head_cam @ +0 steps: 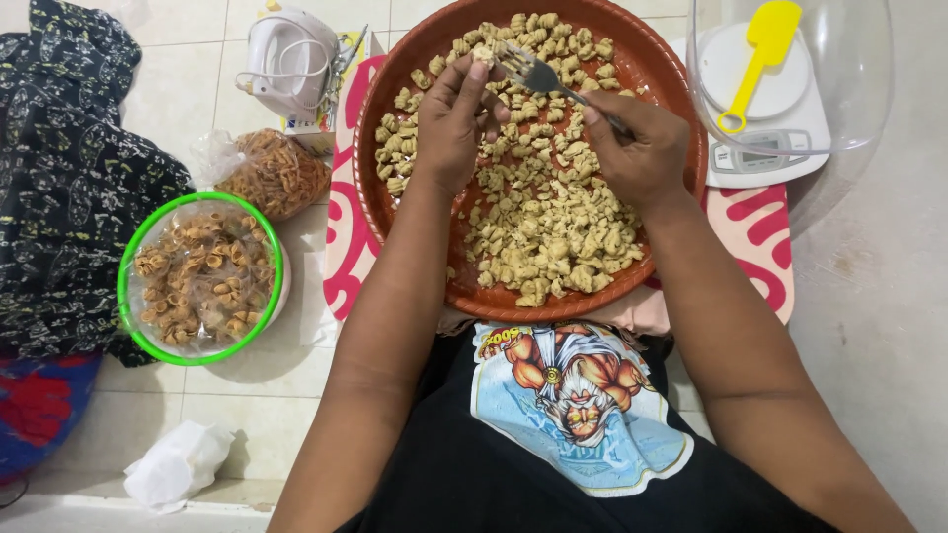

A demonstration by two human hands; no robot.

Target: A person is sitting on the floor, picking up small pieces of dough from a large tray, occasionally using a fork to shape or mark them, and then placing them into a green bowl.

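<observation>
Fingers of the left hand [449, 123] pinch a small pale lump of dough [481, 55] against the tines of a metal fork [541, 77], the thumb and fingertips closed on the piece. Beside it to the right, the right hand [640, 148] is curled shut around the fork's slim handle, tines pointing left and away. Both hands hover over a round, reddish-brown tray [671, 74] with a ribbed rim, which sits just in front of the person. Ridged, shell-shaped dough pieces [553, 237] in a matt beige cover most of its middle, heaped thickest at the near right.

Under the tray lies a pink board [760, 232] with red swirls. Left of it on the tiled floor [178, 79] stands a round container [200, 279] with a bright green rim, full of curled golden-brown fried shells, and just beyond it a clear plastic bag [267, 173] of similar snacks. A white hand mixer [289, 61] with coiled cord lies farther back. At the far right, a yellow spatula [758, 54] rests inside a transparent bowl [859, 89] on a white kitchen scale [765, 158].
</observation>
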